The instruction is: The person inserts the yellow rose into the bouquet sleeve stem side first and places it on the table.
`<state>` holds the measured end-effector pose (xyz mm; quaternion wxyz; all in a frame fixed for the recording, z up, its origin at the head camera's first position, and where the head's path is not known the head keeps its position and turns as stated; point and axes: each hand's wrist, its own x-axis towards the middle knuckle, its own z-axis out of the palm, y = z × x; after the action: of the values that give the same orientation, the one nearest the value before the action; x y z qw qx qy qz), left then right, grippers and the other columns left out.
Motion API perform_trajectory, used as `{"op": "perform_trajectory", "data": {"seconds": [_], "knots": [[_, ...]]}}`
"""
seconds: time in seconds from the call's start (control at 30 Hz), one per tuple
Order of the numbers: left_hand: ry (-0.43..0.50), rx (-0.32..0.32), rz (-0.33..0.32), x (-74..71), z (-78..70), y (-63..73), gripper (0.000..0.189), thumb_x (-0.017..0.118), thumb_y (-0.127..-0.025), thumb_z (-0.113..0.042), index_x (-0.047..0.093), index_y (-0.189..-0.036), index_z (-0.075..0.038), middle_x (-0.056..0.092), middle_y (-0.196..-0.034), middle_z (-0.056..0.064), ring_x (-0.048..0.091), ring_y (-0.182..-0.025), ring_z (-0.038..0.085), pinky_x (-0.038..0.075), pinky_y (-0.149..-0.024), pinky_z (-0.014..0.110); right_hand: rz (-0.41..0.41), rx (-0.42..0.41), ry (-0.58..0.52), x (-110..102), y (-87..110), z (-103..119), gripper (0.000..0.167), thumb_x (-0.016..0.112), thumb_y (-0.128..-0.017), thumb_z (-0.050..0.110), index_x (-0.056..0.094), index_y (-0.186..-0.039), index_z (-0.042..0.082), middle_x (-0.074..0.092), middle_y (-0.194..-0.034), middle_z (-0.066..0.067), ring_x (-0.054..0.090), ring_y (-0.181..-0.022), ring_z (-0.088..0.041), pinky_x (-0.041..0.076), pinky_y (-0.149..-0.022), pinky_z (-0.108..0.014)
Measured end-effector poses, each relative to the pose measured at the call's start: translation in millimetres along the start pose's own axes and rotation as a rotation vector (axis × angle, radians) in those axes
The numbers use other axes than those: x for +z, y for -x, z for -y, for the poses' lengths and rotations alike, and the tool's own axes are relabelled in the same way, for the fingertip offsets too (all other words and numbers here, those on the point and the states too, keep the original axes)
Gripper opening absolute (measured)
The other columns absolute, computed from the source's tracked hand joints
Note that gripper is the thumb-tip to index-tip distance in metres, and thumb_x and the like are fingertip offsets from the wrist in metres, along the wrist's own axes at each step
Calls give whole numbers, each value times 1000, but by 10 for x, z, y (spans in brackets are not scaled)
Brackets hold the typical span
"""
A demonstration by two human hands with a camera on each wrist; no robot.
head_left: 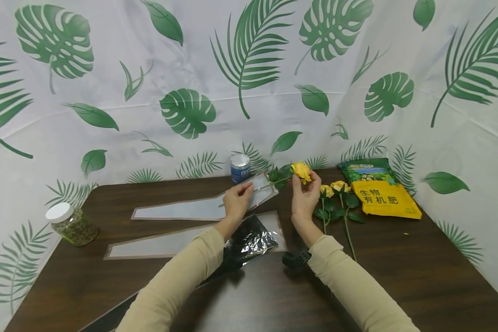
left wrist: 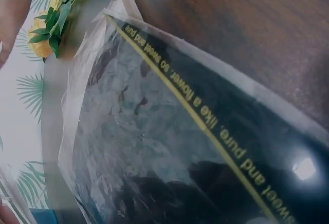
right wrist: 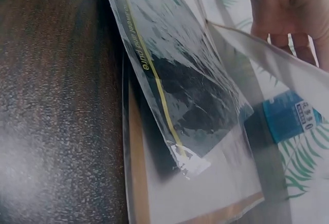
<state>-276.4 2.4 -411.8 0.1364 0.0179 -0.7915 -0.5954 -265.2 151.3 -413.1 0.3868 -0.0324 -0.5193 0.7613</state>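
My left hand (head_left: 237,203) pinches the edge of a pale, see-through flower sleeve (head_left: 195,210) at the back of the table. A single yellow rose (head_left: 301,170) lies with its stem over or inside the sleeve's wide end; which one, I cannot tell. Just below the bloom, my right hand (head_left: 305,200) holds the rose between thumb and fingers. Under my forearms is a black flower sleeve (head_left: 253,237) with gold lettering, large in the left wrist view. It lies partly over a second pale sleeve (head_left: 149,244). In the right wrist view a hand (right wrist: 293,8) shows behind a raised sleeve edge.
Two more yellow roses (head_left: 336,189) lie right of my right hand, beside a yellow and green fertilizer bag (head_left: 383,193). A blue can (head_left: 240,169) stands at the back edge. At the left edge is a white-lidded jar (head_left: 72,224). Leaf-print cloth (head_left: 269,120) hangs behind.
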Motion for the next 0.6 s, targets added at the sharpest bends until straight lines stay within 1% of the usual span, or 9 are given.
{"op": "perform_trajectory", "data": {"seconds": [0.07, 0.17, 0.27, 0.37, 0.4, 0.47, 0.6], "knots": [[-3, -9, -1, -2, -7, -3, 17, 69, -85, -18, 75, -99, -9, 73, -97, 7, 66, -91, 20, 49, -76, 28, 7, -12, 9, -7, 7, 8, 30, 59, -89, 1, 48, -117, 3, 55, -103, 1, 58, -94, -9, 50, -80, -19], [0, -15, -5, -4, -8, -1, 16, 69, -86, -17, 75, -99, -9, 73, -97, 7, 66, -90, 20, 49, -76, 27, 48, 18, 32, -18, 25, 3, 30, 59, -90, 0, 47, -117, 2, 55, -103, 0, 59, -92, -10, 51, -81, -20], [4, -10, 10, 4, -14, 7, 16, 68, -86, -16, 75, -98, -8, 73, -96, 7, 64, -87, 18, 48, -73, 24, 80, 63, 114, -34, 52, -27, 31, 61, -89, 1, 48, -117, -2, 56, -106, -3, 57, -94, -9, 49, -83, -19], [-4, 10, 24, 24, -21, 6, 15, 68, -86, -16, 75, -97, -9, 73, -94, 7, 63, -84, 17, 47, -70, 22, 83, 88, 190, -54, 83, -48, 34, 63, -87, 2, 48, -118, -4, 55, -108, -3, 54, -97, -6, 45, -84, -15], [-16, 26, 25, 27, -23, 3, 14, 68, -86, -16, 75, -96, -9, 73, -93, 6, 63, -83, 17, 47, -70, 21, 78, 89, 204, -58, 89, -46, 35, 63, -87, 2, 49, -118, -5, 55, -108, -3, 53, -98, -5, 44, -84, -14], [-35, 74, 26, 26, -19, -9, 15, 68, -86, -17, 75, -96, -9, 73, -94, 6, 64, -83, 18, 48, -70, 23, 82, 92, 197, -58, 98, -24, 37, 63, -87, 2, 48, -120, -5, 55, -108, -2, 53, -98, -5, 44, -83, -14], [-57, 193, 52, -12, -1, -13, 20, 71, -83, -14, 73, -100, -4, 71, -98, 12, 66, -84, 25, 52, -75, 30, 103, 105, 201, -20, 114, 103, 37, 63, -87, 1, 47, -120, -7, 55, -104, -1, 54, -93, -3, 45, -79, -13]]}}
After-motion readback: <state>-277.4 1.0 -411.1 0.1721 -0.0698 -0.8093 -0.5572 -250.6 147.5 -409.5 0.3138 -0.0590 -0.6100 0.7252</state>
